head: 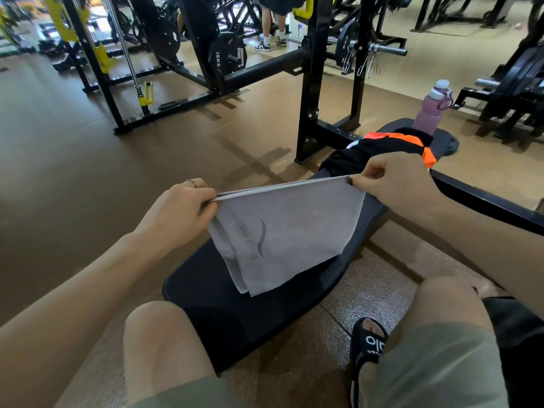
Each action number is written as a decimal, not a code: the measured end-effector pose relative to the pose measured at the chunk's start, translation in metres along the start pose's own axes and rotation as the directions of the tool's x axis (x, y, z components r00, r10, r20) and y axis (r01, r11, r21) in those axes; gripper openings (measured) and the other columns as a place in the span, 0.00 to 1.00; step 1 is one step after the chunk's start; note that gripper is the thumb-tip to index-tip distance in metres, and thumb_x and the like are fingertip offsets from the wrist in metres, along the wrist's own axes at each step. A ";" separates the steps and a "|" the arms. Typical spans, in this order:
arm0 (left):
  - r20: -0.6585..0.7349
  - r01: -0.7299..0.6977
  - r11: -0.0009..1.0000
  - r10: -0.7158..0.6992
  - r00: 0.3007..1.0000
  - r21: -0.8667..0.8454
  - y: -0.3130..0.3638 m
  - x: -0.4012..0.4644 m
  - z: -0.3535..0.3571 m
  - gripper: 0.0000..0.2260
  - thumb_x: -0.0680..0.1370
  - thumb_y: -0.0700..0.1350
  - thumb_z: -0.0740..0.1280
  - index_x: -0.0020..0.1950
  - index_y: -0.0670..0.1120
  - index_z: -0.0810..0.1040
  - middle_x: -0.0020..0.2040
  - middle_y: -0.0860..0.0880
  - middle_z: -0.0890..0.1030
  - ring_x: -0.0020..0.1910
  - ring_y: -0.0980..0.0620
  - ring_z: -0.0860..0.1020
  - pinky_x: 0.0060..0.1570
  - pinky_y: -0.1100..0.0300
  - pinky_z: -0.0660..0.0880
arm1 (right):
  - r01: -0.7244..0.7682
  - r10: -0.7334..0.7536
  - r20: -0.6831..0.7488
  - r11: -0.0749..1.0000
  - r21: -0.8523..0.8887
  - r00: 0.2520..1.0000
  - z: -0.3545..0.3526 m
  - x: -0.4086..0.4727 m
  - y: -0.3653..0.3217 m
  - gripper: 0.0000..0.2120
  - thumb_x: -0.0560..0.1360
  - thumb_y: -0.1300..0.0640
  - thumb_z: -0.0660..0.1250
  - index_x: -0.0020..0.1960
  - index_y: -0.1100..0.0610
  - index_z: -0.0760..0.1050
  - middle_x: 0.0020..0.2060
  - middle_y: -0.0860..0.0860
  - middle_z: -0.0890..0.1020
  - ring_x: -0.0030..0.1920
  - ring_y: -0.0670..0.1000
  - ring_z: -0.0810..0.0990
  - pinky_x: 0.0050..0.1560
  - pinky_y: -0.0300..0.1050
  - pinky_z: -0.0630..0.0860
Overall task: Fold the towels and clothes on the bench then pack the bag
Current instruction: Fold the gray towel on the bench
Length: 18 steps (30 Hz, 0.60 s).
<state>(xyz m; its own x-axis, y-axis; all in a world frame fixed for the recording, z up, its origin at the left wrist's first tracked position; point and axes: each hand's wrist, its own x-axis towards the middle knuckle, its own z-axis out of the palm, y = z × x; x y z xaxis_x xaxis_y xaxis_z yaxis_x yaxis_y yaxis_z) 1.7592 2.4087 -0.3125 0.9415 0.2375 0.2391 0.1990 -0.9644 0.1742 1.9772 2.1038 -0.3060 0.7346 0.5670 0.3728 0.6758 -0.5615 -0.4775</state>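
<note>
Two hands hold one grey towel [290,231] up above the near end of the black bench [223,290], seen from the head camera. The left hand [179,213] pinches the towel's upper left corner, where two layers of hem show side by side; the right hand [391,181] pinches the upper right corner, thumb and fingers curled onto the cloth. The held edge runs left to right between the fingers, rising a little toward the right, and the doubled cloth hangs down and toward the near side, its lower corner resting on the bench pad. Judging from this, the next fold would bring one held corner across to the other, and neither hand looks clearly better placed. Farther along the bench lies a black and orange garment [382,148], not yet folded, just beyond the right hand. A purple water bottle [431,108] stands at the far end. No bag can be made out with certainty
</note>
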 end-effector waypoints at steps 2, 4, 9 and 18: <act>-0.025 0.020 0.999 -0.021 0.999 -0.032 -0.003 0.002 0.003 0.11 0.80 0.43 0.63 0.40 0.44 0.80 0.42 0.51 0.77 0.40 0.48 0.76 0.41 0.48 0.78 | 0.014 -0.015 -0.014 0.998 -0.058 1.000 0.001 0.001 -0.001 0.13 0.75 0.48 0.72 0.37 0.56 0.80 0.30 0.50 0.79 0.34 0.49 0.77 0.33 0.41 0.71; -0.048 0.033 0.998 -0.036 0.998 -0.062 -0.004 0.005 0.004 0.10 0.80 0.41 0.64 0.43 0.43 0.83 0.43 0.51 0.79 0.42 0.49 0.77 0.45 0.50 0.78 | 0.031 -0.036 -0.035 0.992 -0.126 0.999 0.001 0.003 -0.004 0.12 0.75 0.48 0.71 0.38 0.55 0.80 0.31 0.49 0.78 0.35 0.48 0.77 0.35 0.43 0.73; -0.082 0.080 0.990 -0.089 0.993 -0.113 -0.008 0.009 0.002 0.09 0.80 0.40 0.66 0.46 0.43 0.86 0.46 0.53 0.80 0.46 0.54 0.76 0.50 0.62 0.69 | -0.045 0.044 0.013 0.996 0.075 0.999 -0.004 0.006 -0.008 0.06 0.75 0.51 0.73 0.42 0.52 0.83 0.37 0.45 0.83 0.41 0.44 0.80 0.38 0.35 0.72; -0.131 0.001 0.994 -0.016 0.991 -0.112 -0.009 0.011 -0.007 0.07 0.79 0.38 0.68 0.49 0.44 0.87 0.49 0.52 0.81 0.45 0.53 0.76 0.46 0.63 0.70 | 0.099 -0.098 0.172 0.995 0.005 0.980 -0.014 0.008 0.002 0.06 0.74 0.53 0.74 0.40 0.54 0.82 0.36 0.48 0.83 0.39 0.47 0.81 0.42 0.49 0.81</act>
<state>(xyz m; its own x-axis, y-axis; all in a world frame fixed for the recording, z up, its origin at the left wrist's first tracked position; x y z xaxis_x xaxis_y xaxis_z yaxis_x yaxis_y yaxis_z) 1.7659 2.4207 -0.3042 0.8944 0.2661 0.3596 0.1682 -0.9449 0.2808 1.9851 2.0991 -0.2931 0.6430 0.7145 0.2757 0.7448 -0.4997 -0.4422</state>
